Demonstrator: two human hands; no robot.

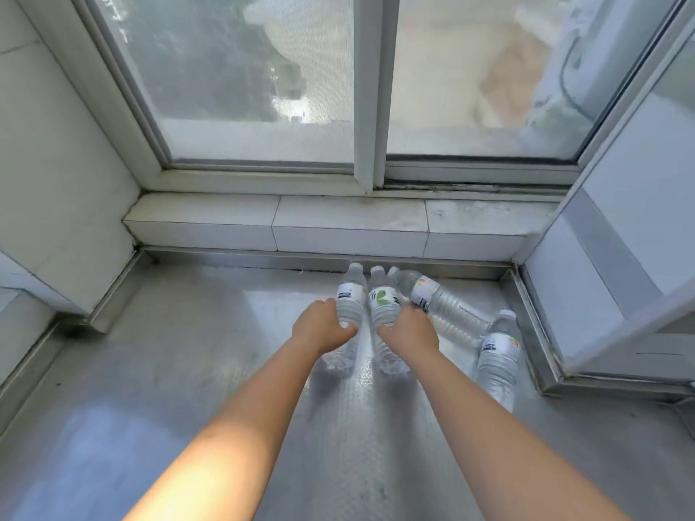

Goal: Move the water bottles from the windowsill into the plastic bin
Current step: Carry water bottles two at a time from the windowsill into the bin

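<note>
Left hand (321, 327) wrapped round one upright bottle (349, 306); right hand (410, 327) round its neighbour (383, 302), paired for one trip; bin unseen

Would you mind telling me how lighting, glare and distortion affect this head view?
Head view: daylight through the hazy window pane puts a bright sheen on the metal sill surface; wide-angle distortion splays the window frame; the clear plastic water bottles stay readable, with soft shadows under the left hand and right hand.
</note>
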